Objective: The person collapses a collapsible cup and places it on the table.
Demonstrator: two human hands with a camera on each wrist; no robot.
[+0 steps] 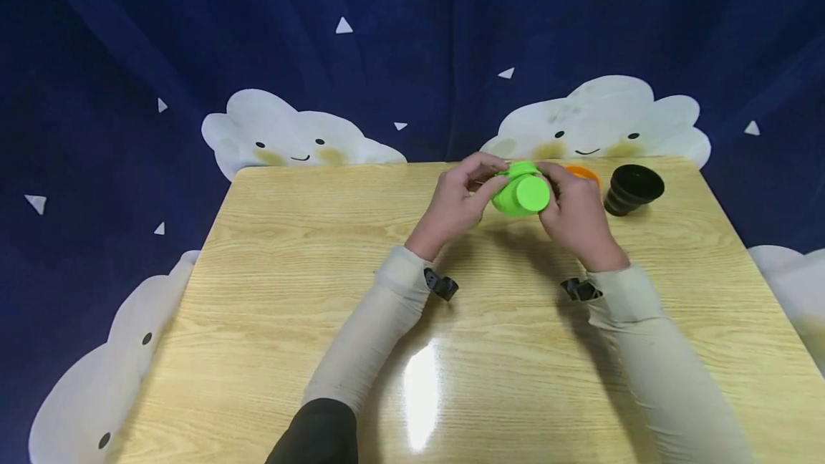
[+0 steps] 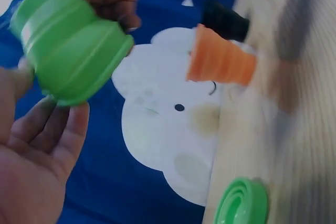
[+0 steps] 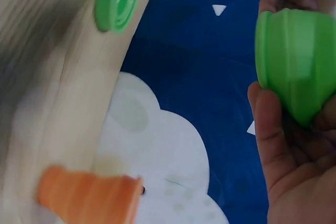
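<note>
Both hands hold a green ribbed collapsible cup [image 1: 532, 194] above the far part of the table, its round base facing the head camera. The left hand [image 1: 459, 197] pinches its left side between thumb and fingers. On the opposite side the right hand [image 1: 575, 212] grips it. In the left wrist view the cup [image 2: 73, 51] is tilted and partly expanded, with the left hand [image 2: 39, 166] at its rim. The right wrist view shows the right hand's [image 3: 294, 156] fingers curled against the cup [image 3: 296, 59].
An orange ribbed cup [image 1: 583, 173] stands behind the right hand, partly hidden. To its right is a black cup [image 1: 634, 188]. A flat green ringed piece [image 2: 244, 203] lies near the table's far edge. A dark blue curtain [image 1: 425, 41] with clouds hangs behind the wooden table [image 1: 303, 235].
</note>
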